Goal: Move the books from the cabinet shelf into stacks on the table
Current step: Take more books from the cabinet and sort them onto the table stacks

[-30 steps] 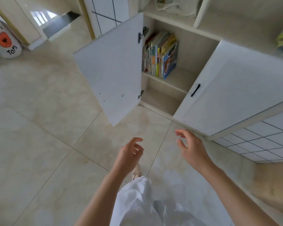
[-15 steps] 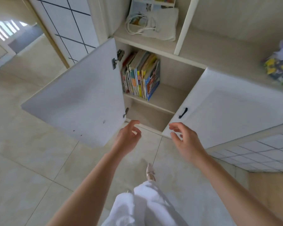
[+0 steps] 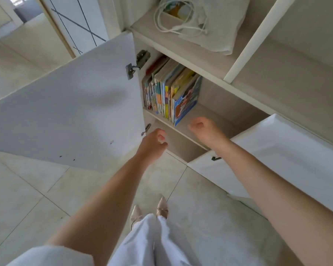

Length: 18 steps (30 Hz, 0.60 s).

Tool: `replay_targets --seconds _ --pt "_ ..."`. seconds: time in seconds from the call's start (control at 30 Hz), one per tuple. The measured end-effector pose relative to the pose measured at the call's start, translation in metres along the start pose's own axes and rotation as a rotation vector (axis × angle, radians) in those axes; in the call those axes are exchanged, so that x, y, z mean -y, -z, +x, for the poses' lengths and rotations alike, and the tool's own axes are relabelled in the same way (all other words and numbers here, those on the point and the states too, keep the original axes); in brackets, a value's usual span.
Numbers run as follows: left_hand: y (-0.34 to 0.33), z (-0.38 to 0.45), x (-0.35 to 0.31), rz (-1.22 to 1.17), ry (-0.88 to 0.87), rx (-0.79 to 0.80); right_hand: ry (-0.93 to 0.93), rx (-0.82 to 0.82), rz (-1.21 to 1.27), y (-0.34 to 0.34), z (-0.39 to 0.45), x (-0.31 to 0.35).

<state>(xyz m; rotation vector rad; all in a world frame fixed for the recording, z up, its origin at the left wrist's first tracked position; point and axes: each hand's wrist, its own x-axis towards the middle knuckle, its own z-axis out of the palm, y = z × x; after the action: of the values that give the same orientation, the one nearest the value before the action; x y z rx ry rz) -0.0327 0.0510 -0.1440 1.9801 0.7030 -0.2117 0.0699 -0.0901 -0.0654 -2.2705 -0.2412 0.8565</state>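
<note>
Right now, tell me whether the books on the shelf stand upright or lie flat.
Upright, leaning slightly: the books stand in a row on the cabinet shelf, spines facing out, packed against its left wall.

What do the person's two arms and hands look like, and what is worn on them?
Both forearms are bare, with no watch, bracelet or glove. The left hand and the right hand show no ring, though both are slightly blurred. At the bottom left corner, the edge of a short white sleeve covers the left upper arm. No sleeve shows on the right arm.
</note>
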Motion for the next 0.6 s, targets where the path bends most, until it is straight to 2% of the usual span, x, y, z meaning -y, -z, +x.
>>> replay_targets --seconds 0.07,0.13,0.37,0.6 --pt "-0.002 0.016 0.002 -0.036 0.024 -0.007 -0.163 0.030 0.091 -0.005 0.019 0.005" --pt "-0.003 0.031 0.002 -0.061 0.017 -0.011 -0.242 0.009 0.156 -0.007 0.040 0.008" --pt "-0.003 0.085 -0.008 -0.070 -0.001 -0.019 -0.298 -0.057 0.355 0.002 0.115 0.037" --pt "-0.011 0.144 -0.007 -0.194 0.013 -0.117 -0.362 -0.026 0.341 -0.015 0.177 0.048"
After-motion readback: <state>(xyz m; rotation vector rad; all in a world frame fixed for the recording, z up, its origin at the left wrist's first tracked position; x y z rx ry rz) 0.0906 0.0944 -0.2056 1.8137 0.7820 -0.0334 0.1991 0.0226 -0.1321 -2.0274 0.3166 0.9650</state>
